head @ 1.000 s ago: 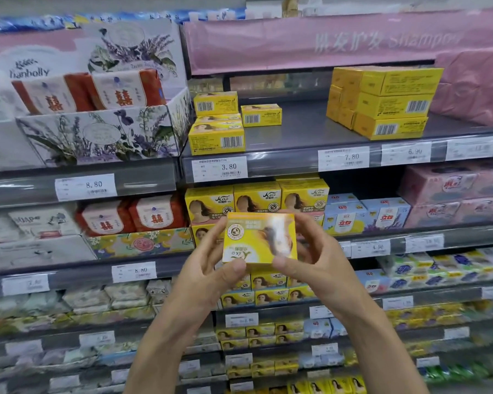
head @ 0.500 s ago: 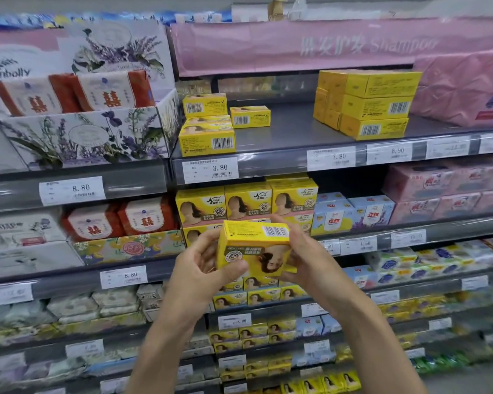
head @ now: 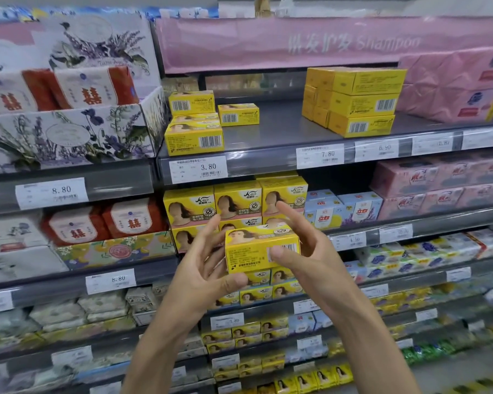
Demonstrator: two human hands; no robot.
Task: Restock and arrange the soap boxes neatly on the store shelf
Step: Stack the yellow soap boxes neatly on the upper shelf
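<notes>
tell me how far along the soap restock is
Done: a few yellow boxes already sit above the 3.80 tag. In hand: one yellow soap box, held by the left hand and right hand. Left: most of that shelf is bare.

Left hand (head: 201, 275): raised at chest height, palm turned right, fingers spread upward, thumb pressed under the held box's lower left corner.
Right hand (head: 310, 258): thumb lay on the box's front, index finger extended upward, other fingers behind.
Forearms: bare, converging upward.
</notes>
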